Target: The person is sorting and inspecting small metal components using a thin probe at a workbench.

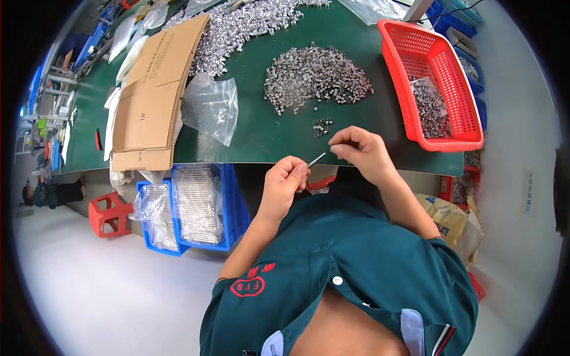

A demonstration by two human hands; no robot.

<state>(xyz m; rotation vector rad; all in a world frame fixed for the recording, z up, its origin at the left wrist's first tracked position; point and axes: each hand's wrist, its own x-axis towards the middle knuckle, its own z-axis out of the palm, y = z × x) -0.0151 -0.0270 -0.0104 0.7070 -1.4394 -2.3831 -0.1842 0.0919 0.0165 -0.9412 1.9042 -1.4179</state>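
My left hand [281, 185] is closed round a thin metal rod [317, 159] whose free end points up and to the right over the table's front edge. Just right of that end, my right hand [369, 157] has its thumb and forefinger pinched together. Whatever they hold, if anything, is too small to make out. A few small metal rings [322, 127] lie loose on the green table [261, 142] beyond my fingers. Behind them spreads a large heap of similar small metal rings [320, 77].
A red perforated basket [466, 121] with small metal parts stands at the right. To the left lie a clear plastic bag [211, 107] and folded cardboard [148, 95]; shiny parts [237, 29] are heaped behind. Blue crates [228, 207] and a red stool [110, 215] stand below.
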